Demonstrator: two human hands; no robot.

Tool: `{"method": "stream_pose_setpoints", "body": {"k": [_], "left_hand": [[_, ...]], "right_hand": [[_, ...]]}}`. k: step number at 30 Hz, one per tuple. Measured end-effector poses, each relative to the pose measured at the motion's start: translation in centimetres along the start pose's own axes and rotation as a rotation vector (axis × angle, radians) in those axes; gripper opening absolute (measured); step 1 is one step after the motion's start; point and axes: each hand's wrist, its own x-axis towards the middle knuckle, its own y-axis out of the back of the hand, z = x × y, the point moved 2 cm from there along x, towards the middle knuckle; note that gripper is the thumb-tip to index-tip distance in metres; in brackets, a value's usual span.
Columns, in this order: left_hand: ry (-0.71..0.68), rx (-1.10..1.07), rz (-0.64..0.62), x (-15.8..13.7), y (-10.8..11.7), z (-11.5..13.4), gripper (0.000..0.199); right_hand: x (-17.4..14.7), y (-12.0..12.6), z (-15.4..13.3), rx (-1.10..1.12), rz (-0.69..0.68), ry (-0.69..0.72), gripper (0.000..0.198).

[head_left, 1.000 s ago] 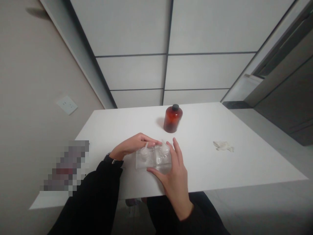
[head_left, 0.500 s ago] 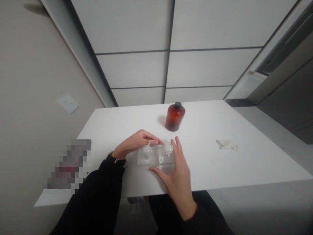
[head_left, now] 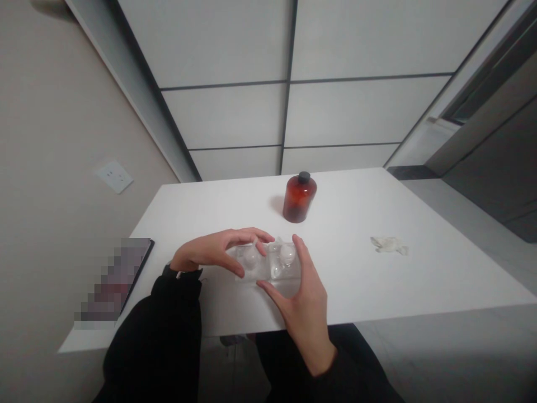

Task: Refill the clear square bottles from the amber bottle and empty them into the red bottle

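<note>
Low over the near part of the white table [head_left: 344, 280] is a clear plastic container [head_left: 274, 270] with two side-by-side sections. A round whitish knob or cap tops each section; their exact kind is hard to make out. My left hand [head_left: 213, 250] curves round the left section, thumb at the front and fingers across the back. Round the right end is my right hand [head_left: 308, 296], its thumb along the front edge and its fingers at the far right corner. Whether the container's underside rests on the table cannot be told.
A brown-red bottle [head_left: 298, 198] with a black cap stands upright beyond the container. To the right lies a crumpled whitish cloth or tissue [head_left: 389, 245]. A blurred-out flat device [head_left: 115, 282] is at the table's left edge, beside the wall with a socket [head_left: 115, 176].
My left hand has shifted left and opened wider, its thumb now at the front of the left section instead of gathered at the back. My right hand keeps its hold.
</note>
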Motion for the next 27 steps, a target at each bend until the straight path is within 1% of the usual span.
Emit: {"method": "stream_pose_setpoints", "body": {"k": [2, 3, 5, 9, 12, 16, 20, 24, 27], "left_hand": [[0.033, 0.047, -0.004, 0.20, -0.05, -0.07, 0.031], [0.035, 0.059, 0.001, 0.34, -0.07, -0.12, 0.027], [0.019, 0.064, 0.021, 0.56, -0.06, -0.20, 0.025], [-0.054, -0.006, 0.107, 0.49, 0.08, -0.18, 0.030], [-0.103, -0.075, 0.213, 0.11, 0.15, -0.02, 0.036], [-0.093, -0.200, 0.341, -0.15, -0.01, 0.09, 0.044], [-0.069, -0.297, 0.364, 0.04, -0.37, 0.09, 0.049], [-0.077, -0.297, 0.390, 0.17, -0.42, 0.25, 0.046], [-0.070, -0.323, 0.439, 0.08, -0.44, 0.34, 0.051]], "right_hand": [[-0.02, -0.01, -0.05, -0.009, 0.004, 0.009, 0.091], [-0.02, -0.01, -0.10, -0.014, 0.007, 0.013, 0.091], [-0.01, -0.02, -0.20, -0.019, 0.015, 0.020, 0.089], [-0.02, -0.10, -0.38, -0.021, 0.030, 0.031, 0.086], [-0.02, -0.17, -0.45, -0.020, 0.030, 0.041, 0.085], [0.01, -0.16, -0.47, -0.018, 0.027, 0.050, 0.083], [0.01, -0.22, -0.42, -0.002, 0.024, 0.040, 0.084], [-0.06, -0.33, -0.41, 0.016, 0.014, 0.032, 0.085], [-0.11, -0.34, -0.42, 0.022, 0.016, 0.030, 0.085]]}}
